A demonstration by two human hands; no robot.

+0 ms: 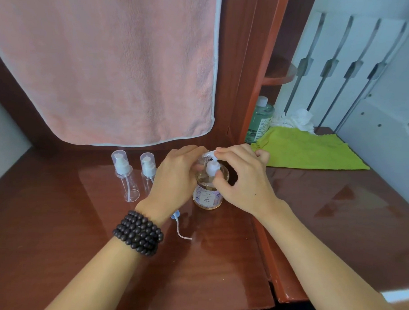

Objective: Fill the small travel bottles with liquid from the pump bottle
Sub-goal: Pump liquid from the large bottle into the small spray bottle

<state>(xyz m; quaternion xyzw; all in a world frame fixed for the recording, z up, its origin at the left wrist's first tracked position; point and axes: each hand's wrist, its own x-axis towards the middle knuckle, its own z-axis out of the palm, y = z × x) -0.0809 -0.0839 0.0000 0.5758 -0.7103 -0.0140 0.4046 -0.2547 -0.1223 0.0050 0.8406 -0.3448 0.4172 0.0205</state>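
At the left, 2 small travel bottles stand upright side by side on the table, capped and seemingly empty, likely waiting their turn. Next, the left hand curls its fingers around something beside the pump bottle, probably a third small bottle held under the spout, though the hand hides it. A loose pump top with its tube lies just below the wrist, likely from that bottle. The right hand bends over the pump head, fingertips on its top as if pressing. Whether liquid flows is hard to tell.
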